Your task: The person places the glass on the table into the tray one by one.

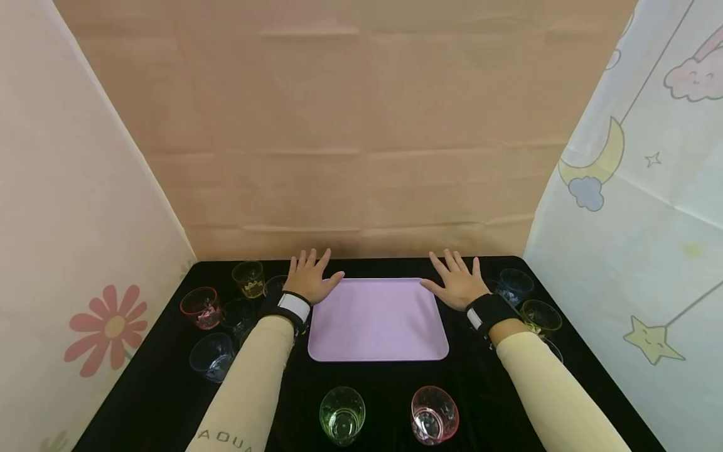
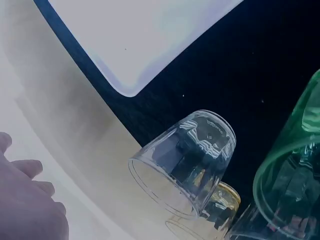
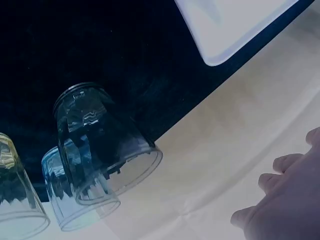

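My left hand [image 1: 309, 279] hovers palm down with spread fingers near the upper left corner of a light purple tray [image 1: 378, 320]. On the other side my right hand [image 1: 459, 284] is spread in the same way by the tray's upper right corner. Neither hand holds anything. Below the tray stand a green glass [image 1: 342, 415] on the left and a pink glass [image 1: 433, 415] on the right. In the left wrist view a clear glass [image 2: 187, 160] stands beside the tray, with a green glass [image 2: 295, 185] close by. A dark-looking clear glass [image 3: 100, 140] shows in the right wrist view.
Left of the tray are several glasses, among them a red one [image 1: 201, 307], a yellow one [image 1: 248, 279] and a blue one [image 1: 213, 356]. At the right are a blue glass [image 1: 515, 286] and a yellow glass [image 1: 541, 315]. Brown paper [image 1: 361, 125] hangs behind the black table [image 1: 152, 383].
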